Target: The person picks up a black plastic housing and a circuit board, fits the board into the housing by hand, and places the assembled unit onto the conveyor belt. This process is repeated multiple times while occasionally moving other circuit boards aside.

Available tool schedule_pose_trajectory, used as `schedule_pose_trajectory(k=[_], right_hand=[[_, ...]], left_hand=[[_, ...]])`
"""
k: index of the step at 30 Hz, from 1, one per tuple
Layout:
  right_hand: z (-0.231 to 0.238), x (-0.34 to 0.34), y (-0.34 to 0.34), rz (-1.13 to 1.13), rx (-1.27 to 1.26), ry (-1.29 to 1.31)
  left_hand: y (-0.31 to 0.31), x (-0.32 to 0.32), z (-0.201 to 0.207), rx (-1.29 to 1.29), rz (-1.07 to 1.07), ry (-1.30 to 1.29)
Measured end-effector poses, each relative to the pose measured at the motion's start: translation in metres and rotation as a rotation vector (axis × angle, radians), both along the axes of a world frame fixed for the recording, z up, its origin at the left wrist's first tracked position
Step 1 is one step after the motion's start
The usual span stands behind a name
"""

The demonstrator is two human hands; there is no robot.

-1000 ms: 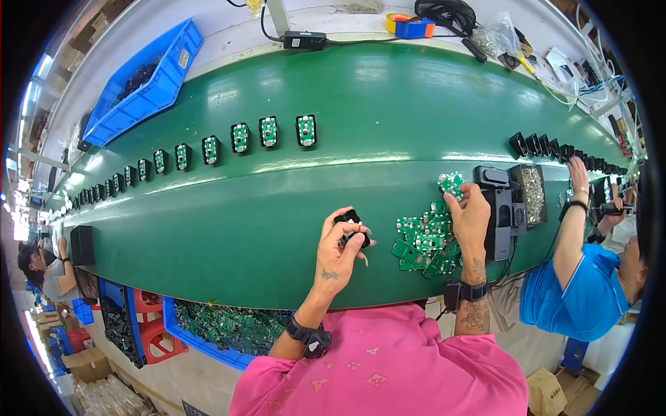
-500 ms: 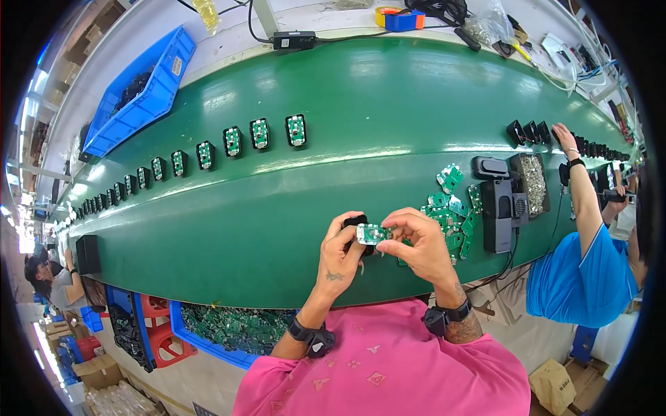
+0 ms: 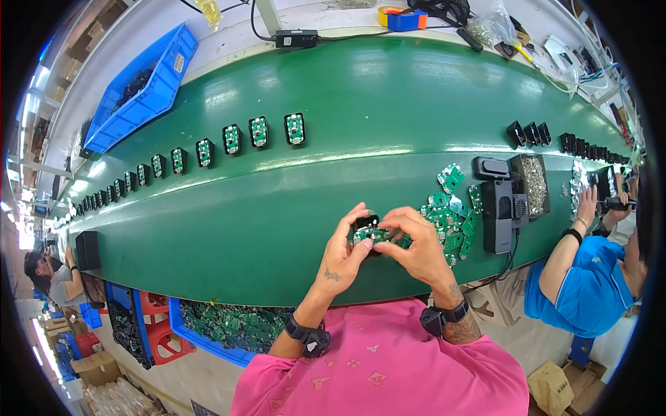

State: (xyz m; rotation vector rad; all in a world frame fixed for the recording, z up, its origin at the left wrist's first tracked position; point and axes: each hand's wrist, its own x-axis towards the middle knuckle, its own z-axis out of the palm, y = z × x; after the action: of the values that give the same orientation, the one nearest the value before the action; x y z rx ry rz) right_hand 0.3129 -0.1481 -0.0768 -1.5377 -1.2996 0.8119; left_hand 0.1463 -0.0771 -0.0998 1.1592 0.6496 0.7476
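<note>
In front of my chest, above the green table, my left hand [image 3: 340, 253] is wrapped round a small black plastic housing [image 3: 365, 220]. A green circuit board [image 3: 360, 235] lies at the near side of the housing, tilted, with my left thumb against it. My right hand [image 3: 415, 241] pinches the right end of the board between thumb and fingers. How far the board sits inside the housing is hidden by my fingers. A pile of loose green circuit boards [image 3: 454, 216] lies just right of my right hand.
Black housings with boards in them [image 3: 295, 129] line the table to the left. A grey-black device [image 3: 496, 215] and a tray of small metal parts [image 3: 533, 182] stand right. Empty black housings [image 3: 516, 134] are farther right, near a co-worker in blue [image 3: 586, 277]. A blue bin of boards [image 3: 229, 329] sits below.
The circuit board has been turned and lowered against the near side of the housing, and my hands have drawn closer together. The co-worker's arm has pulled back from the black housings.
</note>
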Motion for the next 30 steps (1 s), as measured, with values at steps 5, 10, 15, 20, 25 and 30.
schedule_pose_trajectory(k=[5, 10, 15, 20, 25, 30], right_hand=[[-0.013, -0.004, 0.003, -0.05, 0.098, -0.032], [-0.03, -0.008, 0.003, -0.104, 0.13, 0.133], [-0.02, -0.016, 0.006, -0.142, 0.164, 0.097], [-0.016, -0.011, 0.007, -0.097, 0.18, 0.078], [-0.019, -0.012, 0.007, -0.101, 0.201, 0.026], [-0.009, -0.026, 0.0, -0.249, 0.237, -0.042]], left_hand=[[0.001, 0.002, 0.002, -0.105, -0.09, 0.081], [-0.001, 0.005, 0.003, -0.041, -0.11, 0.123], [-0.005, 0.008, -0.006, 0.02, -0.043, 0.118], [-0.002, 0.007, 0.002, -0.031, -0.035, 0.111], [-0.004, 0.01, 0.005, -0.026, -0.09, 0.079], [-0.006, 0.01, 0.005, 0.049, 0.039, 0.035]])
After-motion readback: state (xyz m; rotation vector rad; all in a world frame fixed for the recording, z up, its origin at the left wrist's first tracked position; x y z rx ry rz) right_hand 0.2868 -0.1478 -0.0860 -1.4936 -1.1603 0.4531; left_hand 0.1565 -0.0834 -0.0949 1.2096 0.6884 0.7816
